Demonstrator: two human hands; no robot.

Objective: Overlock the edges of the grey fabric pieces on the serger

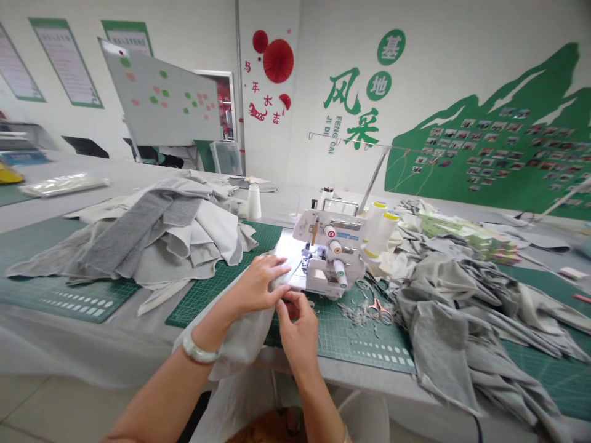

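A light grey cloth point(247, 335) runs from below the table edge up to the lit plate of a white overlock sewing machine point(318, 234). My left hand point(258, 284) lies over the cloth just left of the presser foot, fingers spread and pointing at the machine. Close beside it, at the front corner of the machine plate, my right hand point(296, 323) pinches the cloth's edge between thumb and fingers. White cones of thread point(376, 227) stand behind the machine on the right.
Grey and white cloth pieces point(157, 227) are heaped at the left. Another grey pile point(452, 307) spreads at the right. Small scissors point(381, 311) and thread scraps lie on the green cutting mat point(341, 344). A white thread cone point(253, 202) stands behind the left pile.
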